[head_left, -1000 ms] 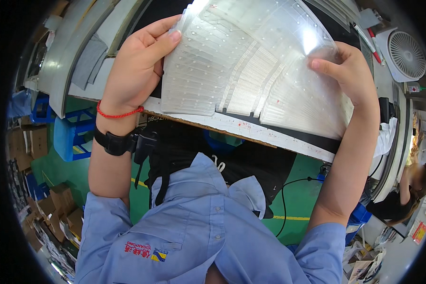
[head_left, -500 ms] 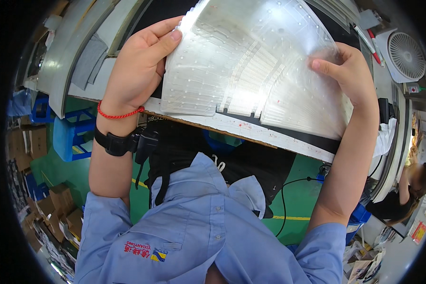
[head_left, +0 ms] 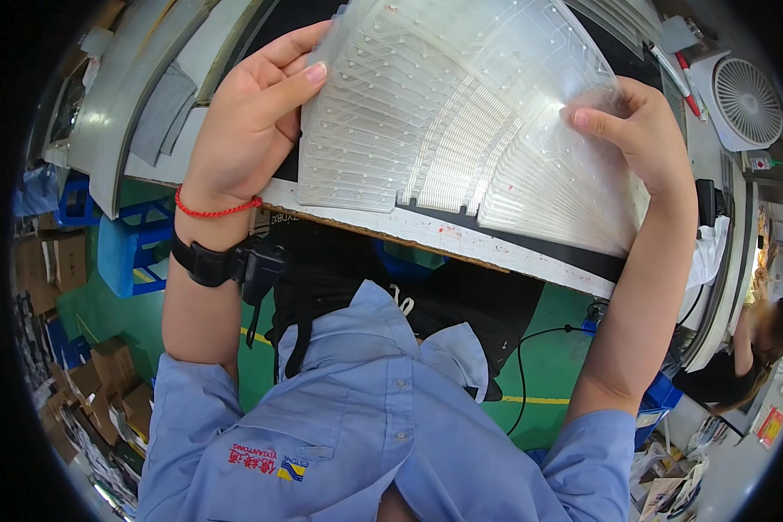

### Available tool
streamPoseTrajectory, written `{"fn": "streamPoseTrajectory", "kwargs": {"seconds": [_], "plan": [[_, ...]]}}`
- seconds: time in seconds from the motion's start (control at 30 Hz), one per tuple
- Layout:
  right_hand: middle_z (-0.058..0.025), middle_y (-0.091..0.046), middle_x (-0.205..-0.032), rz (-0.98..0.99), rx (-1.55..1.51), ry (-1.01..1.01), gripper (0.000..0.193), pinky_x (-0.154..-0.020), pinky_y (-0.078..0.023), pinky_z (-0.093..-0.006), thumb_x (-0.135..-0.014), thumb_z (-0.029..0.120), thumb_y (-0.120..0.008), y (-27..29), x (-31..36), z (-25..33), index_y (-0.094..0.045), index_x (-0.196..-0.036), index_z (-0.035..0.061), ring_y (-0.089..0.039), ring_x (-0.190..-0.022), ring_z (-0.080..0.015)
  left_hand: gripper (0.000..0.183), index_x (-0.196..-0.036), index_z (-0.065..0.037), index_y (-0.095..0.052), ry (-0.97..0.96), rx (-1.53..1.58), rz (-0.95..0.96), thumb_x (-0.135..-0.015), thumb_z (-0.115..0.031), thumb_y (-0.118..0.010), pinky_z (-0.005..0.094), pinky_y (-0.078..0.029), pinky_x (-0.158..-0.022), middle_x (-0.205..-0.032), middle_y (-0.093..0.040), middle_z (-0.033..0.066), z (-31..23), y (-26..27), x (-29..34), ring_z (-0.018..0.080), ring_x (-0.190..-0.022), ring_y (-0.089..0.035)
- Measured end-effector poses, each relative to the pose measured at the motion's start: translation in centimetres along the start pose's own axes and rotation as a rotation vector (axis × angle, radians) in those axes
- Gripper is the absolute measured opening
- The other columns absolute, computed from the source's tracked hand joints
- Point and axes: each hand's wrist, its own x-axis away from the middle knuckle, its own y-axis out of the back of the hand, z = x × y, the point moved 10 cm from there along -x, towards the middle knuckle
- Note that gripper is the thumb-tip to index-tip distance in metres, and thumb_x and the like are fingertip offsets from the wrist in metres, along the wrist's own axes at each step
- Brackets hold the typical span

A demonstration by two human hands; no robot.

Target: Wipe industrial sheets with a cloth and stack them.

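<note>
A fanned stack of clear plastic sheets [head_left: 365,130], with printed silvery circuit lines and small dots, leans over the near edge of a worktable. At the stack's left edge is my left hand [head_left: 257,113], its thumb by the top face and its fingers curled round behind the rim. My right hand [head_left: 639,130] grips the right side, thumb on top, with the fingers showing faintly through the sheets underneath. The lower edges are spread in steps, and several tail-like strips [head_left: 439,193] hang at the middle bottom.
The worktable's white front edge [head_left: 531,264] runs below the sheets. To the right stand a white fan [head_left: 746,104] and a red pen [head_left: 689,87]. A grey cloth [head_left: 165,113] lies at left, near a blue stool [head_left: 126,252]. Another person [head_left: 744,357] sits far right.
The left part of the stack has fanned out more, so more sheet edges show apart. My left hand has shifted slightly left and down; my right hand stays put.
</note>
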Motion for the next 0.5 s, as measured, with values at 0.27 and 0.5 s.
{"fn": "streamPoseTrajectory", "kwargs": {"seconds": [0.27,0.5], "plan": [[-0.0047,-0.069,-0.076,-0.011,-0.008,0.008,0.038,-0.063,-0.049,-0.0255,-0.067,0.023,-0.088,0.15,-0.06,-0.08,-0.073,-0.095,0.0010,-0.063,-0.064,-0.0118,0.039,-0.137,0.000,-0.049,0.017,-0.003,-0.023,-0.100,-0.011,-0.052,0.0288,-0.051,-0.095,-0.121,-0.065,0.0097,0.19,0.06,0.08,0.0143,-0.108,-0.063],[-0.0061,-0.070,-0.077,-0.016,0.023,-0.002,0.043,-0.062,-0.050,-0.0265,-0.066,0.025,-0.088,0.24,-0.27,-0.60,-0.072,-0.098,0.0000,-0.064,-0.064,-0.0130,0.040,-0.137,0.002,-0.049,0.034,-0.023,-0.023,-0.101,-0.015,-0.053,0.0285,-0.051,-0.094,-0.121,-0.065,0.0104,0.29,-0.03,0.12,0.0150,-0.108,-0.064]]}}
